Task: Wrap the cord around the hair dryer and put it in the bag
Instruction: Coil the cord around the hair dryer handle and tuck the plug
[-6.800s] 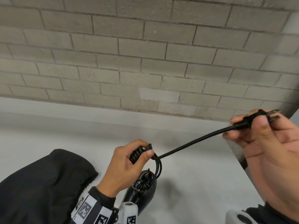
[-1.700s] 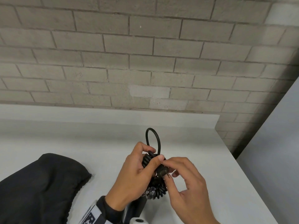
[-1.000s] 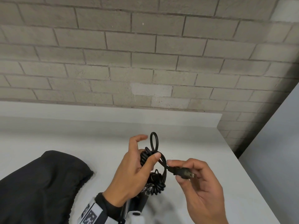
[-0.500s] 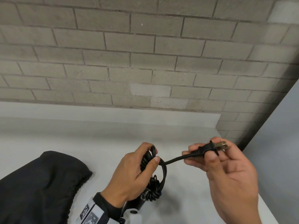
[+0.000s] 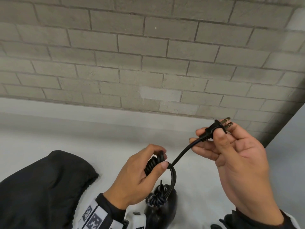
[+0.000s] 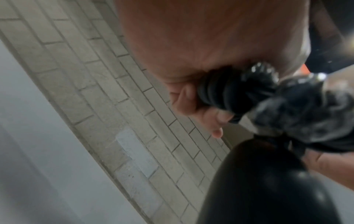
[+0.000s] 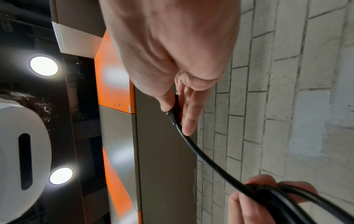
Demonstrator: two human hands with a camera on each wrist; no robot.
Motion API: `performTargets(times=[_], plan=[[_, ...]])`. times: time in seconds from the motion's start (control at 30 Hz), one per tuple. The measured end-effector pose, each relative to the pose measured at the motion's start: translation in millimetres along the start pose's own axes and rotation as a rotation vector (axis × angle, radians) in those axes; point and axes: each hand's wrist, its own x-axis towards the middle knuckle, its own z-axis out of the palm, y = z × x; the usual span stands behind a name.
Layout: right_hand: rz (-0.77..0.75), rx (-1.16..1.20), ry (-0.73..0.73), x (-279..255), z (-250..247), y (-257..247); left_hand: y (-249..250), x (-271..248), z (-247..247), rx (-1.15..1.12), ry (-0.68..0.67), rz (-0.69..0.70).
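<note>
My left hand point(image 5: 142, 176) grips the handle of the black hair dryer point(image 5: 162, 210), with the black cord point(image 5: 180, 156) wound in coils round the handle under its fingers. The dryer's body hangs below the hand, partly hidden by my wrist. My right hand point(image 5: 231, 156) pinches the plug point(image 5: 214, 129) between thumb and fingers, up and to the right, and the cord's last stretch runs taut from the coils to it. In the right wrist view the cord point(image 7: 201, 153) leads from the plug point(image 7: 173, 112) down to my left hand point(image 7: 268, 197). The black bag point(image 5: 41, 187) lies on the table at lower left.
The white table point(image 5: 99, 138) meets a grey brick wall point(image 5: 148, 55) at the back. A grey panel point(image 5: 288, 154) stands beyond the table's right edge. The bag lies just left of my left forearm.
My right hand has pulled the plug out of the loop and drawn it up and to the right, so the cord's end went taut. The upright loop above my left hand has closed up.
</note>
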Motion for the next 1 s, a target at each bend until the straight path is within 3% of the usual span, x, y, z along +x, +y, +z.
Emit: performTargets(times=[0.23,0.4,0.63,0.87,1.0], plan=[[0.044,0.032,0.014,23,0,-11,7,4,-2,0.143,0.004,0.228],[0.155,0.101,0.04,31,-3,1,10,6,-2,0.14,0.01,0.266],[0.216,0.155,0.223,30,-9,35,10,6,0,0.187,-0.013,0.253],[0.244,0.052,-0.004,14,-13,56,9,6,0,0.183,-0.031,0.231],[0.258,-0.283,-0.124,-5,-9,68,8,6,-1,0.178,-0.01,0.221]])
